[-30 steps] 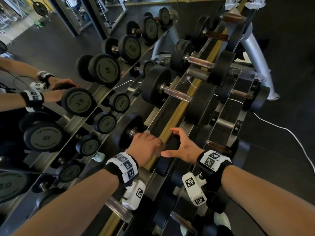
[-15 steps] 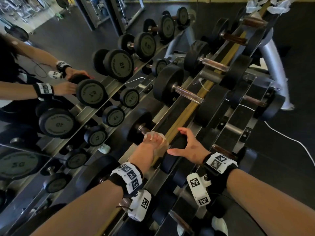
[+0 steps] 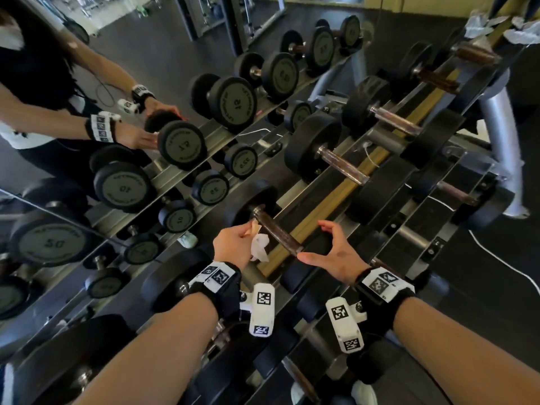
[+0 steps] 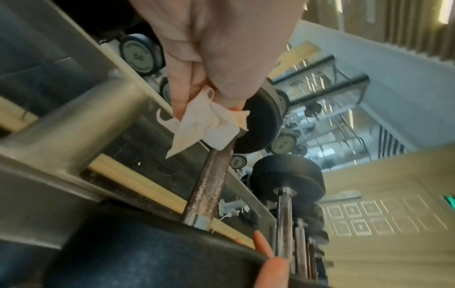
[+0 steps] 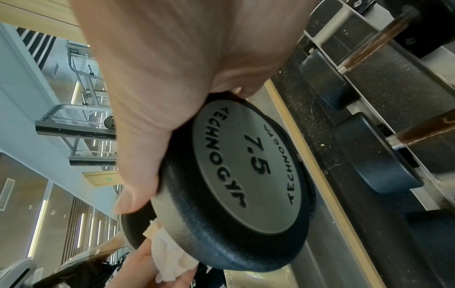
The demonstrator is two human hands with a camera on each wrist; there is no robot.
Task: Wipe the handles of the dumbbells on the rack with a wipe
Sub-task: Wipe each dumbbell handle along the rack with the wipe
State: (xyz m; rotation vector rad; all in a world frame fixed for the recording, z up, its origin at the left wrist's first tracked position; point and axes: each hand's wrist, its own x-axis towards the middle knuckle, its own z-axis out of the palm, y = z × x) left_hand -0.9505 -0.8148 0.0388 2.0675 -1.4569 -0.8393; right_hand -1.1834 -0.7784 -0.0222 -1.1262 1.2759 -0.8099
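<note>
A dumbbell with a dark knurled handle (image 3: 279,232) (image 4: 209,185) lies on the top rail of the rack (image 3: 324,200). My left hand (image 3: 252,229) (image 4: 221,58) pinches a crumpled white wipe (image 3: 259,247) (image 4: 204,124) (image 5: 169,263) between thumb and fingers. The wipe touches the handle's far end, next to the far head (image 3: 257,200). My right hand (image 3: 317,244) (image 5: 172,68) curls over the near head (image 5: 246,175), which is marked 7.5. Thumb and fingers sit on its rim.
More dumbbells (image 3: 342,165) line the rail farther along, and others sit on the lower tier (image 3: 455,194). A mirror (image 3: 87,171) on the left reflects the rack and me. A white cable (image 3: 496,258) runs over the dark floor at right. Used wipes (image 3: 479,24) lie at the rack's far end.
My left hand no longer wraps the handle; it has come off to the left and pinches the wipe at the far end, so the handle shows bare. The right hand has stayed on the near head.
</note>
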